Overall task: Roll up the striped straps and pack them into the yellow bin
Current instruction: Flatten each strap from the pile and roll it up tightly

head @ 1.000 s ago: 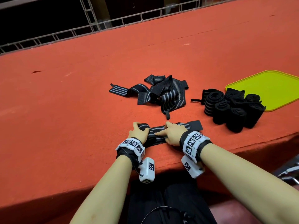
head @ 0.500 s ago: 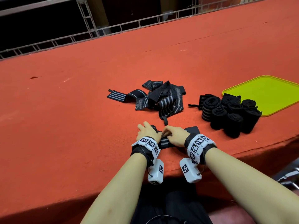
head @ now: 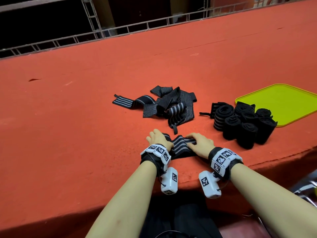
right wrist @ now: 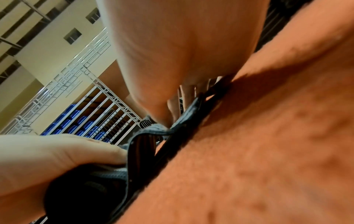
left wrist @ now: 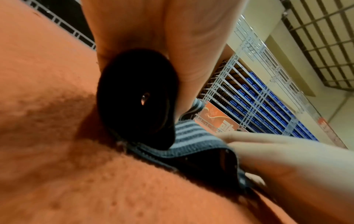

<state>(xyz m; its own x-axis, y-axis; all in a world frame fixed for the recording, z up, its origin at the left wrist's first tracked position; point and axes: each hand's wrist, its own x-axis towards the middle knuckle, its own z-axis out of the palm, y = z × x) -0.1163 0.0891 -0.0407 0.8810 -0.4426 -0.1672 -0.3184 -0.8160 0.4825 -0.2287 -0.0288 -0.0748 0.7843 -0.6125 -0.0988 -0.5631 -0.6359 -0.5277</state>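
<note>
A black strap with grey stripes [head: 181, 144] lies near the table's front edge between my hands. My left hand [head: 158, 140] curls round its rolled end, a thick black coil [left wrist: 138, 98] standing on the cloth. My right hand [head: 200, 143] lies over the flat tail [left wrist: 193, 136], fingers on top and the thumb seemingly under its raised edge [right wrist: 142, 144]. A loose pile of unrolled striped straps [head: 164, 105] sits just beyond. Several rolled straps [head: 243, 124] stand upright to the right, touching the yellow bin [head: 281, 102], a shallow tray with nothing in it.
The table is covered in red-orange cloth [head: 85, 134] and its front edge runs just under my wrists. A metal railing [head: 120, 30] borders the far side. Wide bare cloth stretches to the left of the straps.
The tail that reached past my right hand a second ago is now under that hand. My hands closed together, then spread apart, baring the stripes between them.
</note>
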